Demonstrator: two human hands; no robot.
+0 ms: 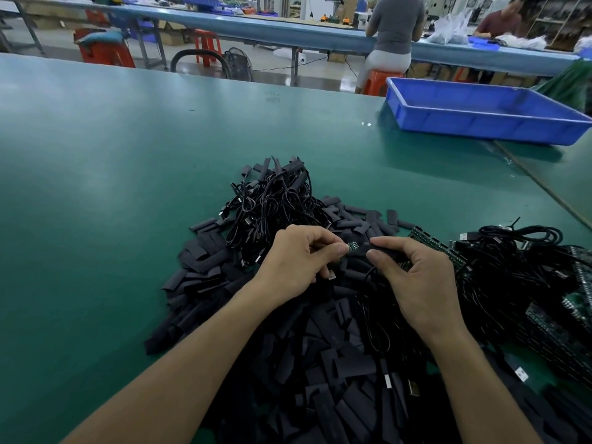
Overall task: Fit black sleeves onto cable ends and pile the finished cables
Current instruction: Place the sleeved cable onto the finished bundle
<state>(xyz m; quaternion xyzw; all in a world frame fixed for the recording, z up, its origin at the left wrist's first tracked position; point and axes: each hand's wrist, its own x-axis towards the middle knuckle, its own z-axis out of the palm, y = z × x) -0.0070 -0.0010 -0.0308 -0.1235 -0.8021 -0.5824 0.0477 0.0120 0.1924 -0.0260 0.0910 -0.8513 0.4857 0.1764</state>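
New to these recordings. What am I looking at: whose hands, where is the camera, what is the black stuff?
No machine here: one camera, worn on a person's head, looks down at their two bare hands. The left hand pinches a cable end with a small green board; the right hand pinches a black sleeve beside it, seemingly about to slide it on. On the green table lie loose sleeves, a pile of cables beyond the hands, more cables with green boards on the right, and a blue tray. Other people work at a bench behind.
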